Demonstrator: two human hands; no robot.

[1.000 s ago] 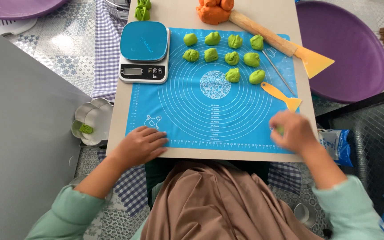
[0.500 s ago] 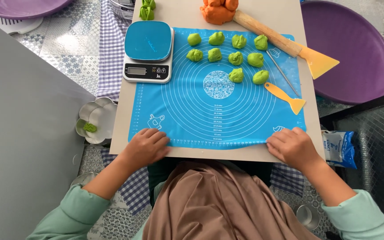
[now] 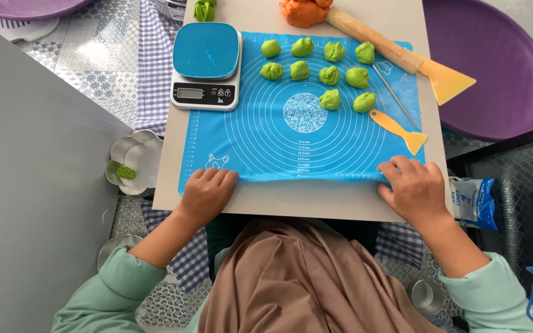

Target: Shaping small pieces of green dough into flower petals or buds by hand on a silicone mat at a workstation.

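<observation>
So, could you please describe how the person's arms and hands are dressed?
Both arms wear long, loose mint-green sleeves, pushed up so the forearms are bare. The left hand and right hand are bare: no gloves, and no rings or watch that I can see.
</observation>
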